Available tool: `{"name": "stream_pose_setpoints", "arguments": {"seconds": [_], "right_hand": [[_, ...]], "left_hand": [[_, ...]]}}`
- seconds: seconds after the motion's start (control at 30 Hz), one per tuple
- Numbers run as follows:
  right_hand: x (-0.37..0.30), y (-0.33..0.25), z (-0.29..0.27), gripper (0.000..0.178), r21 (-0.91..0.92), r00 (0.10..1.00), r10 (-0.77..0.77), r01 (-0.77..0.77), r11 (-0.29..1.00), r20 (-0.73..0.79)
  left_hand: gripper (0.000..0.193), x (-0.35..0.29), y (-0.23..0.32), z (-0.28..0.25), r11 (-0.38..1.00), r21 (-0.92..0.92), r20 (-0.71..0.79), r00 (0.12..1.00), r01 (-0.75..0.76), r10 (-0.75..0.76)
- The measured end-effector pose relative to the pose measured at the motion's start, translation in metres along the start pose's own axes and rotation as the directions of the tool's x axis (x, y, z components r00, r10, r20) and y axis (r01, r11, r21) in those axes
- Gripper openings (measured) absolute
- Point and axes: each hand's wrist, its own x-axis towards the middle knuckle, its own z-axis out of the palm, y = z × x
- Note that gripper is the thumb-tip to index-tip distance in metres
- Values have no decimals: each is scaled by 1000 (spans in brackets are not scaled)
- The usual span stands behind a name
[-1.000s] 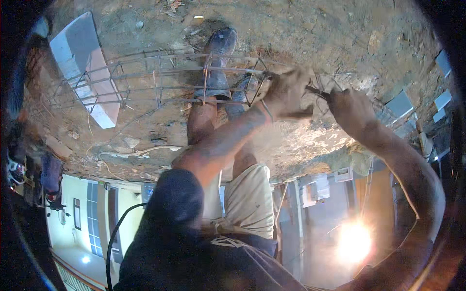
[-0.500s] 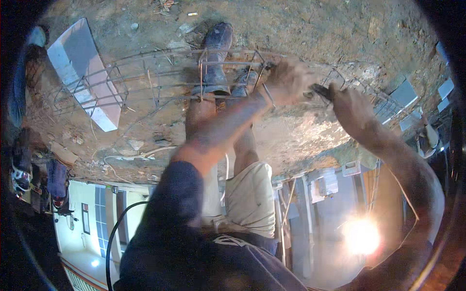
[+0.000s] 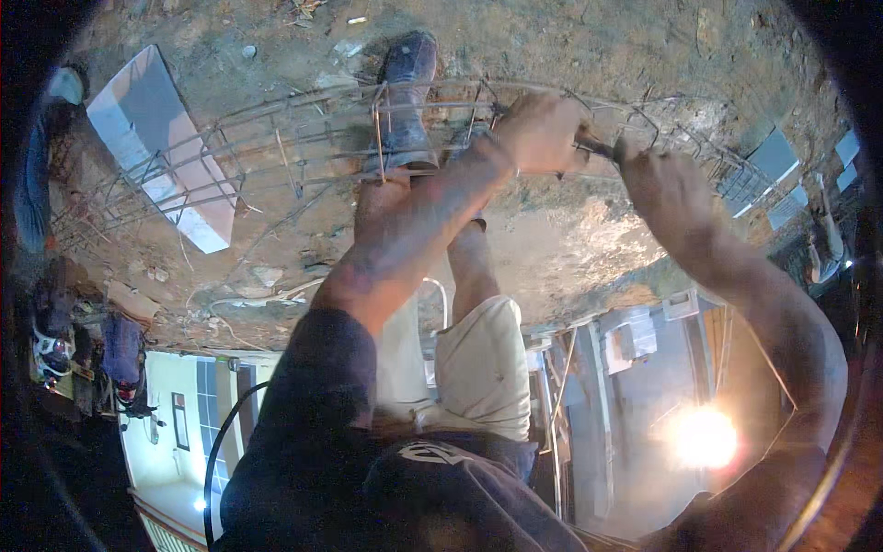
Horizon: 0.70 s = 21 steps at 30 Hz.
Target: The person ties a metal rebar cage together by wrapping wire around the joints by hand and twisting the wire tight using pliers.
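Note:
A long rebar cage [image 3: 285, 147] of thin bars and bent stirrups runs left to right over my boots. My left hand [image 3: 543, 131] is closed at the cage, just right of my feet, with bars passing beneath it; the fingertips are partly hidden. To its right, my right hand [image 3: 667, 184] is closed around the handle end of dark pincers [image 3: 596, 144]. The tip of the pincers reaches toward my left fingers, close to the bars. Blur hides the jaws and any tie wire there.
A pale, box-like slab [image 3: 166, 147] lies under the cage at left. Grey tiles or blocks [image 3: 773, 161] lie at right. A pale hose [image 3: 267, 299] crosses the dirt ground. A bright lamp [image 3: 705, 437] shines at lower right. Parked motorbikes [image 3: 55, 354] stand at left.
My left hand has shifted slightly, with its wrist turned. My right hand has moved a little left and up with the pincers, and the gap between the hands is narrower.

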Motion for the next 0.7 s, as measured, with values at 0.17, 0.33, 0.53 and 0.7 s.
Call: {"name": "stream_pose_setpoints", "arguments": {"seconds": [0.17,0.33,0.53,0.7], "right_hand": [[-15,2,9,23,286,995,-3,-26,958,100],[-29,-19,55,34,853,968,-77,-171,494,238],[-89,-85,135,27,951,940,149,-305,-47,308],[-115,-109,167,34,984,952,268,-114,-140,148]], "left_hand": [[35,-18,13,20,999,-38,-171,985,28,-34],[42,-53,51,25,1000,-4,-253,967,-15,13],[64,-93,77,30,907,-340,156,936,-249,316],[27,-115,92,47,951,-266,96,977,-157,188]]}}
